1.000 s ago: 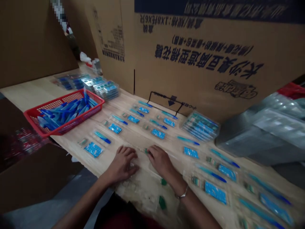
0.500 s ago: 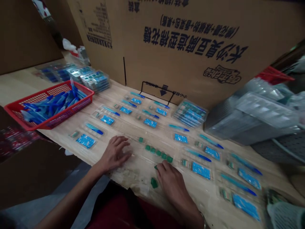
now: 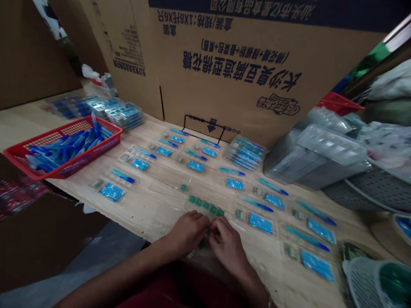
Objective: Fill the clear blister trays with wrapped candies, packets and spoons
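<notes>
My left hand [image 3: 188, 232] and my right hand [image 3: 226, 247] meet at the table's front edge, fingertips together over a transparent blister tray [image 3: 170, 218]. Whatever lies between the fingers is hidden. A small green piece [image 3: 202, 244] shows just under them. Slightly farther off, a row of several green square pieces [image 3: 205, 205] sits in the tray, with one more green square [image 3: 183, 187] beyond it. Rows of blister trays hold teal sticks with blue tips [image 3: 257, 204] and blue printed cards [image 3: 260, 223].
A red plastic basket [image 3: 64, 149] of blue sticks stands at the left, and stacked filled trays [image 3: 124, 116] lie behind it. A printed cardboard box [image 3: 224, 64] walls the table's back. Stacked transparent trays [image 3: 314, 154] and a white mesh basket [image 3: 362, 282] sit at the right.
My right hand has moved left from the green row to meet my left hand. The loose green piece near the front edge is now mostly hidden. The view has shifted slightly.
</notes>
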`<action>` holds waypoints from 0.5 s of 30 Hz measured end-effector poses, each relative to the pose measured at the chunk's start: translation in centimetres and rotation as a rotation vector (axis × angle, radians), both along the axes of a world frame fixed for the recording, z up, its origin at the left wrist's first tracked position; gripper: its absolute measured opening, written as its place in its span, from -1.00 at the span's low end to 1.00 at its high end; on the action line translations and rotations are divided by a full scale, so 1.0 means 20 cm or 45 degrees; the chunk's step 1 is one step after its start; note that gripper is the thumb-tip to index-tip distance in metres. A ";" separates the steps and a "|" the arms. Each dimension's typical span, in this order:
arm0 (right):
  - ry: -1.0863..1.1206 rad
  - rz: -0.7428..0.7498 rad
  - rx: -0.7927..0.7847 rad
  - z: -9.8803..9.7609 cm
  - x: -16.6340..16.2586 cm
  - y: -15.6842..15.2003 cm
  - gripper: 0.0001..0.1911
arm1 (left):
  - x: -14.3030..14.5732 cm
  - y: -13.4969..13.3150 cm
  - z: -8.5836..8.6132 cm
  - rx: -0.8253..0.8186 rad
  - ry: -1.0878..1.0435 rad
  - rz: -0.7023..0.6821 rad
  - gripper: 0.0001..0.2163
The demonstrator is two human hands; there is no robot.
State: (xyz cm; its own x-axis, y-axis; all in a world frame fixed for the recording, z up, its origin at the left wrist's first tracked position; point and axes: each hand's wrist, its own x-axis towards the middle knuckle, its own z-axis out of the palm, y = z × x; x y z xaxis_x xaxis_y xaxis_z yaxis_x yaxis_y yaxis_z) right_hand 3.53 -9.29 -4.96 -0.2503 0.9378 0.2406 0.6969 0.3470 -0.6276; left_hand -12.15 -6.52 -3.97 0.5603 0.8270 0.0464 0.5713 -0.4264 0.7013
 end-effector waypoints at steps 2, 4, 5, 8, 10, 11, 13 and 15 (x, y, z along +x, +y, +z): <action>0.243 -0.040 -0.037 0.05 0.00 -0.01 -0.86 | 0.00 -0.01 0.01 -0.233 -0.307 0.120 -0.88; 0.366 -0.047 -0.049 0.09 0.01 -0.02 -0.88 | 0.00 -0.02 0.03 -0.477 -0.640 0.230 -0.94; 0.377 -0.035 -0.040 0.10 0.01 -0.03 -0.89 | -0.01 -0.02 0.04 -0.580 -0.780 0.270 -0.93; 0.313 0.010 0.021 0.13 0.02 -0.02 -0.89 | -0.01 -0.02 0.06 -0.762 -1.003 0.372 -0.85; 0.255 0.024 0.045 0.13 0.03 -0.02 -0.88 | 0.00 -0.03 0.06 -0.781 -1.019 0.422 -0.85; 0.226 0.035 0.048 0.13 0.03 -0.01 -0.87 | 0.00 -0.03 0.06 -0.778 -1.011 0.440 -0.85; 0.166 0.074 0.046 0.13 0.04 -0.01 -0.84 | 0.01 -0.04 0.05 -0.773 -0.998 0.465 -0.86; 0.126 0.100 0.045 0.13 0.04 -0.01 -0.82 | 0.02 -0.04 0.05 -0.766 -0.989 0.493 -0.87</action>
